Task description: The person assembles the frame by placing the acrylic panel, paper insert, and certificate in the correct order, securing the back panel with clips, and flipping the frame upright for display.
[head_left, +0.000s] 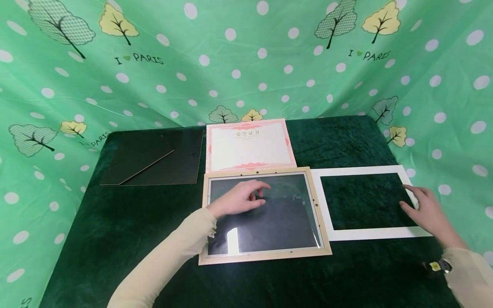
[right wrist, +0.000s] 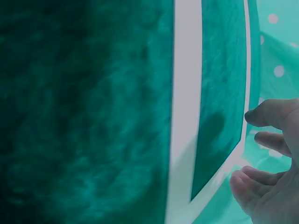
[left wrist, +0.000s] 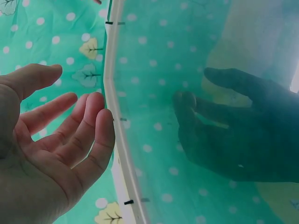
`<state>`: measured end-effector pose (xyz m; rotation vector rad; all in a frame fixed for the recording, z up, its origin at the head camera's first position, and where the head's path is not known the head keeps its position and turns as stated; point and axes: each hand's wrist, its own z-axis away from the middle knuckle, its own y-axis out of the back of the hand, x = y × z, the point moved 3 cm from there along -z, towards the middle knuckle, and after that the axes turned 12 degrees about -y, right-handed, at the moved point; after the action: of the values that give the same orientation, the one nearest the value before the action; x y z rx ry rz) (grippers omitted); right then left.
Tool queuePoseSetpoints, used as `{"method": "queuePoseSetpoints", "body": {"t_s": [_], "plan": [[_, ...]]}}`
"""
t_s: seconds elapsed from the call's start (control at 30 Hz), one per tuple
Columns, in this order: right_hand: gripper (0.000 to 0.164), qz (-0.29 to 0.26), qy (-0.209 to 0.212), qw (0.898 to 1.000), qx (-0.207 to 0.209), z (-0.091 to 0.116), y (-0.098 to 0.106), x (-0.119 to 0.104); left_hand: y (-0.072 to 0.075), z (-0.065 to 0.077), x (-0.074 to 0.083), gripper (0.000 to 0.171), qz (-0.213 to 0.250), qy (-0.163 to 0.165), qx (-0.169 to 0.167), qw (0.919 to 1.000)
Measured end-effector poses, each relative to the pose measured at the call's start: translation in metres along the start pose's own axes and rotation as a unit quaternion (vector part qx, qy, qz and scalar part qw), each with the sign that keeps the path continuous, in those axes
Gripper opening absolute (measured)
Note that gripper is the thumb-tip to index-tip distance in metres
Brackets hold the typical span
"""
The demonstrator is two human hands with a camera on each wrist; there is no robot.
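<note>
Left hand (head_left: 242,197) hung above wooden frame (head_left: 265,256), fingers loosely bent, holding nothing. Frame lay flat on dark table (head_left: 111,231), maybe to keep clear sheet (head_left: 277,226) steady. Right hand (head_left: 427,211) at white border's (head_left: 377,233) right edge, fingers part open, no grip; touching, couldn't tell. Paper (head_left: 250,147) behind frame, black board (head_left: 175,167) left, likely spread for easy reach.

from here i see the right hand (right wrist: 280,189), fingers loosely bent, by a white frame (right wrist: 185,112) on green cloth (right wrist: 88,112), dotted fabric (right wrist: 275,51) beyond.
</note>
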<state>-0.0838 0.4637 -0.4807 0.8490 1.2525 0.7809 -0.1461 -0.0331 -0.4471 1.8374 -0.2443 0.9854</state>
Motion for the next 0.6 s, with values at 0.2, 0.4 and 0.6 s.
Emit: {"method": "queuePoseSetpoints", "body": {"t_s": [0.2,0.4,0.6], "plan": [[0.047,-0.013,-0.011,1.0,-0.007,0.001,0.001,0.012,-0.004,-0.014,0.005,0.04,-0.002,-0.005,-0.017,0.9998],[0.048,0.003,-0.028,1.0,-0.001,-0.001,0.0,0.018,-0.012,-0.028,0.011,0.04,-0.003,-0.014,-0.032,0.9994],[0.048,0.004,-0.053,0.998,0.016,-0.001,0.003,0.016,-0.017,-0.039,0.02,0.04,-0.002,-0.02,-0.047,0.9987]]}}
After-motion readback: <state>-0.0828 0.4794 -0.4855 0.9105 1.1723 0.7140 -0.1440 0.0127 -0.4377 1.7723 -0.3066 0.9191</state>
